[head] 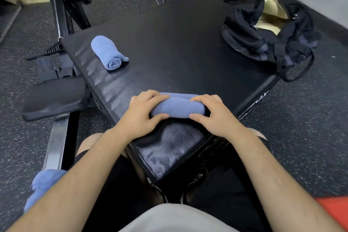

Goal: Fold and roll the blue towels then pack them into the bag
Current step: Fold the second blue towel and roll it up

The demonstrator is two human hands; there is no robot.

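Left hand [143,113] and right hand [212,115] each curl round one end of the towel [178,108]. Soft and light, it may unroll; grip over its loose edge.

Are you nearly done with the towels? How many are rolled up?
One rolled towel lies finished on the black box. The left hand and right hand grip a second towel, nearly rolled. A third blue towel waits bunched at lower left. No blue shows in the open duffel bag, so packing is all left.
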